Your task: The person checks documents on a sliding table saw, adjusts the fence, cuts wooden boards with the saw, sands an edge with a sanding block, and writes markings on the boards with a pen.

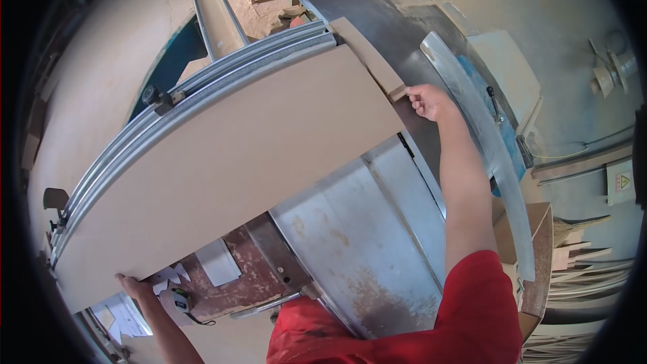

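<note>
A large brown fibreboard panel (236,162) lies across the metal saw table (357,229), its far edge along the aluminium fence (229,81). At the panel's lower left corner my left hand (135,288) grips the near edge, with part of its fingers hidden. My right hand (426,101) pinches the near end of a narrow fibreboard strip (369,57). This strip lies beside the panel's right end, and a thin dark gap shows between them. Just below the panel's right corner is the black slot (407,145) in the table.
A long curved saw guard (478,135) arches over the table at right. A tape measure (180,299) and papers (218,263) lie on the worn red surface near my left arm. Offcuts (579,276) are stacked at lower right. A stop block (156,98) sits on the fence.
</note>
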